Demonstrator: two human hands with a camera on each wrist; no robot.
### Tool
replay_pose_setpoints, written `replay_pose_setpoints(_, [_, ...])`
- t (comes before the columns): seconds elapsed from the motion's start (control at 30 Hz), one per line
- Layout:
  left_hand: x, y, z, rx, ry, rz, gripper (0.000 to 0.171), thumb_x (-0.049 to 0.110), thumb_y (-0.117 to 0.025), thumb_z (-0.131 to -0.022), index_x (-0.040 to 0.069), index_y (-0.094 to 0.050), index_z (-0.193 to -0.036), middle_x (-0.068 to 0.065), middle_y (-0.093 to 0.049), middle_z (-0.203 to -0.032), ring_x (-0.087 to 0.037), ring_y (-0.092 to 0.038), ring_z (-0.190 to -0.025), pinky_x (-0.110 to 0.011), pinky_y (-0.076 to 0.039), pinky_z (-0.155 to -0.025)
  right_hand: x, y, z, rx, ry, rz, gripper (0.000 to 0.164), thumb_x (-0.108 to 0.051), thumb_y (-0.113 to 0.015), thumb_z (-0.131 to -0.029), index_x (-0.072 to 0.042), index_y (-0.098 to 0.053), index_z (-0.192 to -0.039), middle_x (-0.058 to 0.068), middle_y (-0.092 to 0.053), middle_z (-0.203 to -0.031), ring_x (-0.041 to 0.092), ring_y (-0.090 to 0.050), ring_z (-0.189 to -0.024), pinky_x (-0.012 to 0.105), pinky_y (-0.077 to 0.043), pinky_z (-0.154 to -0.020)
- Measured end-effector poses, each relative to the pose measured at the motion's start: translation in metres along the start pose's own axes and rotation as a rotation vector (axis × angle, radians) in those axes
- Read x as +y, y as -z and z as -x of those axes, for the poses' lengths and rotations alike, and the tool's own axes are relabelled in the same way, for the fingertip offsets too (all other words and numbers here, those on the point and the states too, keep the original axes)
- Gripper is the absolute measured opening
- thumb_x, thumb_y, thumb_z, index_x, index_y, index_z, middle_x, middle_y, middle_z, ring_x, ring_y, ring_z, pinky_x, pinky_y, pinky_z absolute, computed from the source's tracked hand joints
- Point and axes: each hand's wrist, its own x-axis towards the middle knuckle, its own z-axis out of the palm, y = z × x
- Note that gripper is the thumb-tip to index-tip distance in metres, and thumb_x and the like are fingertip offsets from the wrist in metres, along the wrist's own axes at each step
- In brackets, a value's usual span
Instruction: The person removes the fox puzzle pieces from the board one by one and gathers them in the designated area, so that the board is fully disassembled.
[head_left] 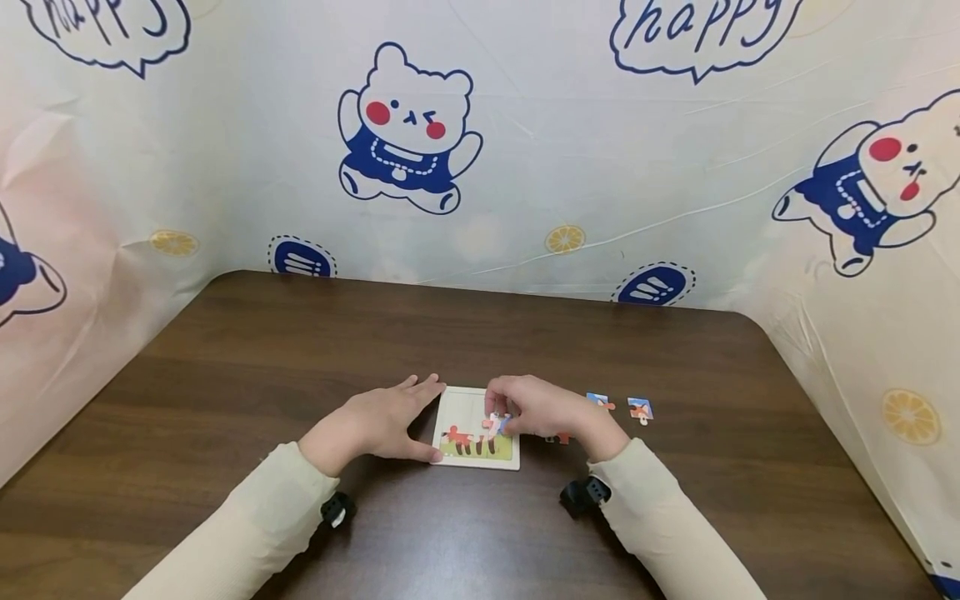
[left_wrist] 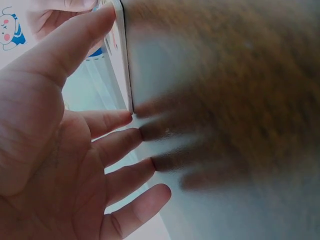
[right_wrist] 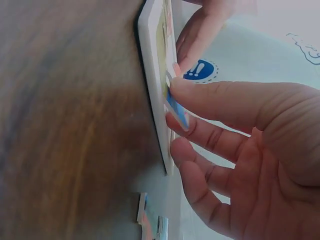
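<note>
Jigsaw tray [head_left: 459, 406]: one, shallow, pale-rimmed, flat on the dark wood-grain tabletop [head_left: 465, 533], between the two hands. Near part filled with printed green ground, dark legs and a red-orange animal figure [head_left: 459, 437]; species too small to tell. Far part bare and pale.

Held puzzle piece [head_left: 495, 424]: one, thin, blue with white and pink, over the right half of the tray, at the far edge of the filled part. In the right wrist view it stands tilted to the tray; whether its lower edge touches cannot be told.

Right hand [head_left: 536, 406]: pinches the held piece between thumb and index finger, other fingers bent beside them.

Left hand [head_left: 375, 422]: fingers spread, thumb at the tray's near left corner, index fingertip at the far left one; apparently a steadying touch.

Loose pieces: two with blue and red-orange print, right of the tray, one left [head_left: 598, 401] and one right [head_left: 641, 408]; a third, reddish [head_left: 558, 437], is partly hidden by the right hand.

Step in hand, as judged: fitting a piece above the filled row. The next move seems to call for matching tabs to neighbours, then pressing flat.
</note>
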Motion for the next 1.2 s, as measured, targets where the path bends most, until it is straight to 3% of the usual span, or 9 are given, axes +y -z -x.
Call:
replay_pose_setpoints(0.27, [0.0,0.0,0.001,0.001,0.001,-0.002,0.098,0.056,-0.076,-0.08,0.013,-0.032,-0.156,-0.006,-0.027,-0.165,-0.032,-0.028,-0.151,-0.057,-0.039,-0.11,0.002,0.001,-0.003,0.012,0.031,-0.06,0.014,0.003,-0.066,-0.09,-0.009,-0.063,-0.096,-0.002,-0.057,-0.083,0.009,-0.051,-0.076,0.021,-0.044,-0.069])
replay_pose_setpoints(0.67, [-0.002,0.0,0.001,0.008,-0.011,0.0,0.097,0.056,-0.076,-0.08,0.013,-0.032,-0.156,-0.007,-0.027,-0.165,-0.033,-0.027,-0.151,-0.057,-0.037,-0.111,0.001,0.005,-0.003,0.014,0.019,-0.08,0.015,0.004,-0.067,-0.09,-0.009,-0.062,-0.096,-0.002,-0.058,-0.08,0.008,-0.051,-0.074,0.019,-0.045,-0.068])
replay_pose_setpoints(1.2, [-0.001,0.001,0.001,0.003,-0.017,-0.016,0.098,0.058,-0.074,-0.081,0.013,-0.031,-0.156,-0.007,-0.028,-0.164,-0.032,-0.028,-0.151,-0.056,-0.038,-0.111,0.005,0.005,0.011,0.025,0.043,-0.089,0.013,0.0,-0.066,-0.092,-0.01,-0.061,-0.098,-0.003,-0.063,-0.081,0.006,-0.054,-0.076,0.021,-0.048,-0.074])
